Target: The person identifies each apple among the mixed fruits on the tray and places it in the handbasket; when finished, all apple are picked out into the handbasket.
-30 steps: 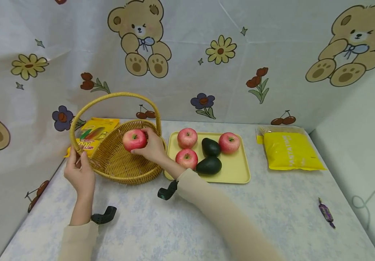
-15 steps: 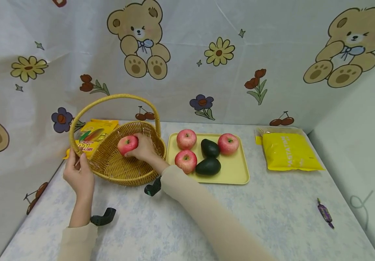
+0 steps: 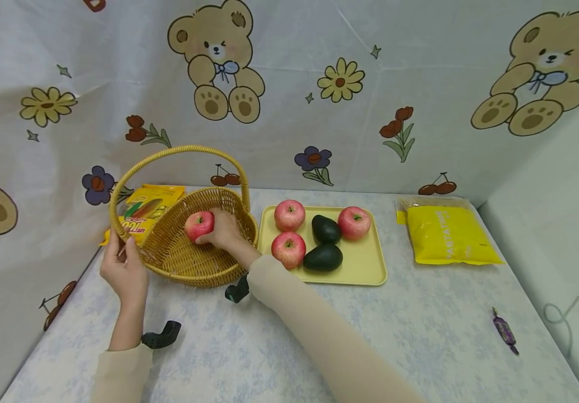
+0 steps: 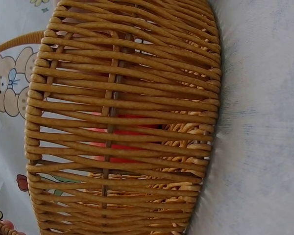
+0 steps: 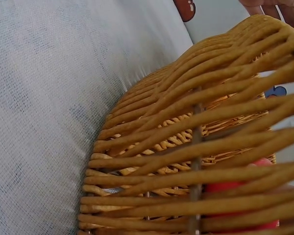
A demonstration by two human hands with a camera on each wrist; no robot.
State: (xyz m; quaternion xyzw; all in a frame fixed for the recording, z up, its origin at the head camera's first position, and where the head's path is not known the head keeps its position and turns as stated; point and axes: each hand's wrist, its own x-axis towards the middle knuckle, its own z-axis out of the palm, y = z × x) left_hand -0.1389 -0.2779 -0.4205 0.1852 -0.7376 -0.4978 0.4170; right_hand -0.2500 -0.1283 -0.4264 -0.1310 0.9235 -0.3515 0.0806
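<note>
Gripping the wicker basket (image 3: 193, 279) near the foot of its handle (image 3: 188, 149) with the left hand (image 3: 125, 273). Farther in, holding a red apple (image 3: 199, 226) inside the basket with the right hand (image 3: 225, 228), just left of a yellow tray (image 3: 362, 264) bearing three apples (image 3: 288, 249) and two avocados (image 3: 323, 256).

Apple (image 3: 198, 225) in right fingers (image 3: 219, 217), inside basket (image 3: 208, 279)

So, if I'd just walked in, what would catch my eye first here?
Probably the basket at left, its tall handle arching up: the right hand holds an apple inside it, while the left hand grips near the handle's base. Next, the tray just to its right, with three more apples and two avocados. Above, big bears on the backdrop stand out.
</note>
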